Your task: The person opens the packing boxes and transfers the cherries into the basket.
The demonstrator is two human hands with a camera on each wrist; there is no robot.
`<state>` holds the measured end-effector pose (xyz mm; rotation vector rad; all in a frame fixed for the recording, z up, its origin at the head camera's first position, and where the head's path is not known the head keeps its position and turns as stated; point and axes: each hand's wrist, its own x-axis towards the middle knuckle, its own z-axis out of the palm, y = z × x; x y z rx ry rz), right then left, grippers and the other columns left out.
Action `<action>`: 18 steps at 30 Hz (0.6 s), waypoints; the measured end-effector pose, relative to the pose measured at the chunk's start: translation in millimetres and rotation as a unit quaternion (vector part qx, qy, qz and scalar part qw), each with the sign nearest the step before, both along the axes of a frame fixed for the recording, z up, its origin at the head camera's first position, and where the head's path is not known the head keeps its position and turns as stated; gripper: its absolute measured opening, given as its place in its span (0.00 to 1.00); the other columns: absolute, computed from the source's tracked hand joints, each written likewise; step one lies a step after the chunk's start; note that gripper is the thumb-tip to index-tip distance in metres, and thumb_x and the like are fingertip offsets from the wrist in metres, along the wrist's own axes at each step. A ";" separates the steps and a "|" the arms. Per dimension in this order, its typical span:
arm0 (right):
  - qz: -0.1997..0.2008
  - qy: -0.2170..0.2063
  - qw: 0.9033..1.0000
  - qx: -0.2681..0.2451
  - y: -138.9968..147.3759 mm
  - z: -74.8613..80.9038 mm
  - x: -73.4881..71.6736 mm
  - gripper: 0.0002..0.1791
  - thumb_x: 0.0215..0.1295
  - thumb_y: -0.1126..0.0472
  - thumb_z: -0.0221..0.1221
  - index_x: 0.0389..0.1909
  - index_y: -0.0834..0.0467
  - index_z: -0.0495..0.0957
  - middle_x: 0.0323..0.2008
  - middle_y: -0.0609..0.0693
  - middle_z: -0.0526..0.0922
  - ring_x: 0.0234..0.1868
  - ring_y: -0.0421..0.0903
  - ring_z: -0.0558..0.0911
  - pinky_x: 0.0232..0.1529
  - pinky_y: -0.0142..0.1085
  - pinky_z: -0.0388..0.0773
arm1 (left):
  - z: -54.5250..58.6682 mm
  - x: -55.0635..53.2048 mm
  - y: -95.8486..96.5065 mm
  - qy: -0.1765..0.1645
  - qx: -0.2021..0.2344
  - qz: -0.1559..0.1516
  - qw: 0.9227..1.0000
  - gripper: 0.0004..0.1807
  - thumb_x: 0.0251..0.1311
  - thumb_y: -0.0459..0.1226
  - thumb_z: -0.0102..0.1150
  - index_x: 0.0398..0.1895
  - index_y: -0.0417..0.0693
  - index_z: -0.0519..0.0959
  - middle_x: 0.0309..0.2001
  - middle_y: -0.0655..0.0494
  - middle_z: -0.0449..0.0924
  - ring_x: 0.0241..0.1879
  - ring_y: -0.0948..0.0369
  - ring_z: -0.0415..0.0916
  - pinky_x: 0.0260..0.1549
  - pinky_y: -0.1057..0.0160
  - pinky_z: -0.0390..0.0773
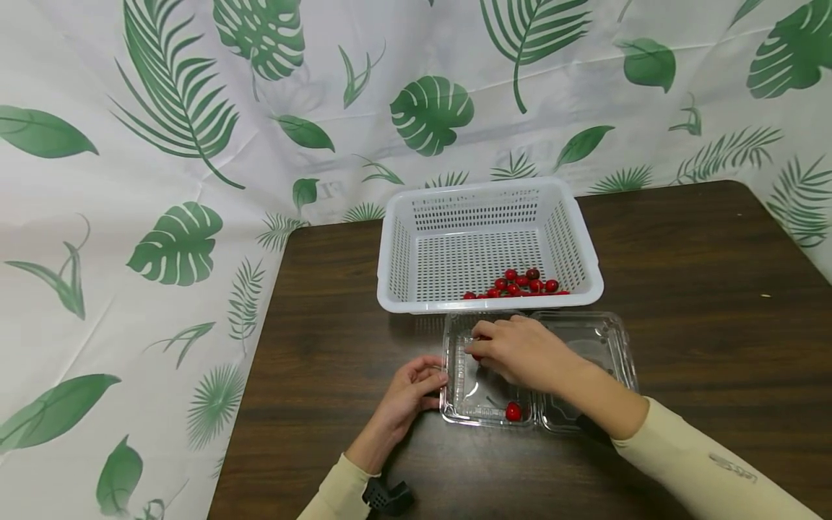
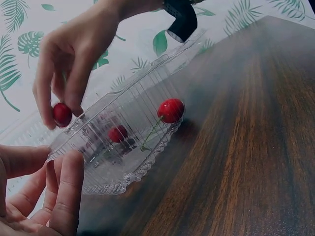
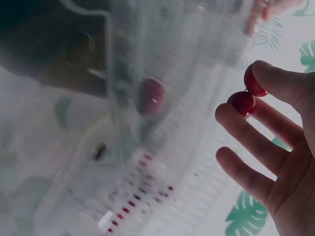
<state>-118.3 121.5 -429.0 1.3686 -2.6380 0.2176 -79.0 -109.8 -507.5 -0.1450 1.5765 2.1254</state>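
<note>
A clear plastic clamshell box (image 1: 481, 419) lies opened flat on the table. My left hand (image 1: 412, 390) holds its left edge, with thumb and fingertips at the rim. Over the left half of the box, my right hand (image 1: 523, 350) pinches a red cherry (image 2: 62, 114) between thumb and fingers. The right wrist view shows a second cherry (image 3: 241, 103) right at those fingertips. Inside the box, a cherry (image 1: 513, 412) with a green stem sits in the near right corner of the left half. The left wrist view shows another cherry (image 2: 117, 133) through the plastic wall.
A white perforated basket (image 1: 490, 307) stands just behind the box, with several cherries (image 1: 513, 285) gathered along its near side. The dark wooden table (image 1: 702, 289) runs back to a leaf-printed curtain (image 1: 364, 115).
</note>
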 end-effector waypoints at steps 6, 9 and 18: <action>0.008 -0.002 0.999 -0.038 5.9 19.8 -1.9 0.14 0.60 0.54 0.65 0.47 0.49 0.83 0.41 0.43 0.79 0.34 0.40 0.80 0.33 0.36 0.78 | 1.2 0.3 -0.6 0.001 -0.001 -0.003 1.000 0.14 0.59 0.28 0.59 0.47 0.37 0.72 0.33 0.53 0.77 0.28 0.62 0.76 0.25 0.66 0.79; 0.003 -0.002 0.998 -0.067 10.4 28.1 -4.3 0.15 0.59 0.54 0.66 0.48 0.48 0.83 0.41 0.43 0.80 0.34 0.39 0.80 0.34 0.35 0.79 | 1.7 0.0 -0.7 0.001 -0.003 -0.003 1.000 0.14 0.59 0.28 0.59 0.47 0.37 0.71 0.33 0.53 0.77 0.28 0.62 0.76 0.25 0.66 0.80; -0.055 0.005 0.995 -0.088 31.4 39.9 -17.9 0.18 0.56 0.54 0.68 0.48 0.50 0.83 0.44 0.44 0.82 0.30 0.44 0.79 0.30 0.37 0.77 | 1.1 -0.1 0.1 -0.001 -0.002 0.003 1.000 0.13 0.59 0.27 0.58 0.47 0.37 0.72 0.32 0.55 0.77 0.28 0.62 0.76 0.25 0.66 0.80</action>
